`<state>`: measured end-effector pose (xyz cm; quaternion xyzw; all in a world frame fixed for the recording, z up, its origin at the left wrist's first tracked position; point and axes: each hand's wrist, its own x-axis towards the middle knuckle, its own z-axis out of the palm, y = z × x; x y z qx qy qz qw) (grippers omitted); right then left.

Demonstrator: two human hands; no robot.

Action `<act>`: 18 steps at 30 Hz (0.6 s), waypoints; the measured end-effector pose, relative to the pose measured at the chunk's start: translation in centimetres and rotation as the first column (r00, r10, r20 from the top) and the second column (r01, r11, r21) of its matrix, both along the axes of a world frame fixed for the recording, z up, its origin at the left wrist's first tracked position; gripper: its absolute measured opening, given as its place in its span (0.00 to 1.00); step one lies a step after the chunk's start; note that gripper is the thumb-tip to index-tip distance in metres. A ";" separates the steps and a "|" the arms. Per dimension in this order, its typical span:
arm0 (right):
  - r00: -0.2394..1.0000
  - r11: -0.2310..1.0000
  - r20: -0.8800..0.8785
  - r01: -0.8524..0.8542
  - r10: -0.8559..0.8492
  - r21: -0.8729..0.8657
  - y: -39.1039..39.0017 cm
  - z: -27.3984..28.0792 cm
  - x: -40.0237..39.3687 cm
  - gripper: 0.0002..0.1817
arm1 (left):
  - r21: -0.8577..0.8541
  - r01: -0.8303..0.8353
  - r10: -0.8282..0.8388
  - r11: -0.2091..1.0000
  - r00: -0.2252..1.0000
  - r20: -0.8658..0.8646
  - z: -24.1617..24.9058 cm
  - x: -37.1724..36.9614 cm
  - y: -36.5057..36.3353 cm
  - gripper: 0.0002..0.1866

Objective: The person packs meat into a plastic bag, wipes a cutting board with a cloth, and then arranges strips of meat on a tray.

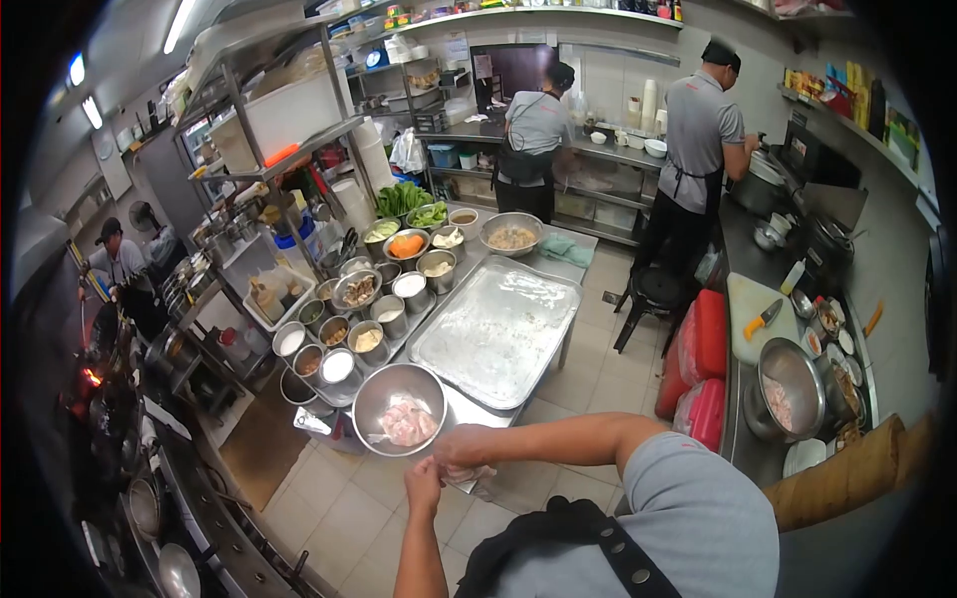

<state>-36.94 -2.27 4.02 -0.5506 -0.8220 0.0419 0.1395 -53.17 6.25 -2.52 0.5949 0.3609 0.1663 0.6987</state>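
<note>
Both my hands are close together just in front of a steel mixing bowl (pixel 367 391), which holds raw pale pink meat pieces (pixel 407 423). My right hand (pixel 465 445) is closed, and a pale, crumpled thing like a thin plastic bag (pixel 473 475) hangs below it. My left hand (pixel 424 484) is closed against the right one, with its fingertips pinched. Whatever lies between those fingers is hidden. Behind the bowl lies a large metal tray (pixel 493 334) with a wet, whitish film on it.
Several steel containers of ingredients (pixel 339 366) crowd the table's left side. A bowl of food (pixel 511 235) and a green cloth (pixel 565 249) lie beyond the tray. On the right counter are a knife (pixel 763 321) and another meat bowl (pixel 807 384). Co-workers (pixel 693 140) stand behind.
</note>
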 end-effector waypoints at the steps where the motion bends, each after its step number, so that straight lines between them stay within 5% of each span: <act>1: 1.000 0.999 -0.011 0.009 -0.009 0.032 0.0 -0.1 0.2 0.11 | 0.147 0.021 -0.029 0.989 0.998 0.048 -1.0 -0.2 -0.1 0.06; 3: 1.000 0.998 -0.016 0.018 -0.017 0.061 0.0 0.1 0.4 0.11 | 0.289 0.033 -0.064 0.957 0.993 0.096 -1.4 -0.3 -0.5 0.07; 5: 0.995 0.996 -0.067 0.081 -0.078 0.035 0.1 0.2 0.5 0.12 | 0.646 -0.029 -0.108 0.763 0.979 0.172 -0.2 -0.4 -1.5 0.06; 9: 0.965 0.961 -0.080 0.235 -0.248 -0.145 -0.3 1.6 -0.3 0.14 | 0.721 -0.117 -0.069 0.683 0.972 0.224 -0.1 0.2 -1.3 0.05; 11: 0.929 0.897 -0.032 0.345 -0.368 -0.276 -0.9 3.4 -1.1 0.13 | 0.837 -0.097 -0.146 0.538 0.968 0.206 0.1 0.4 -0.9 0.05; 18: 0.963 0.965 0.189 0.221 -0.193 -0.140 -1.1 2.4 -1.7 0.11 | 0.872 0.052 -0.244 0.487 0.966 0.079 1.4 -0.6 1.0 0.04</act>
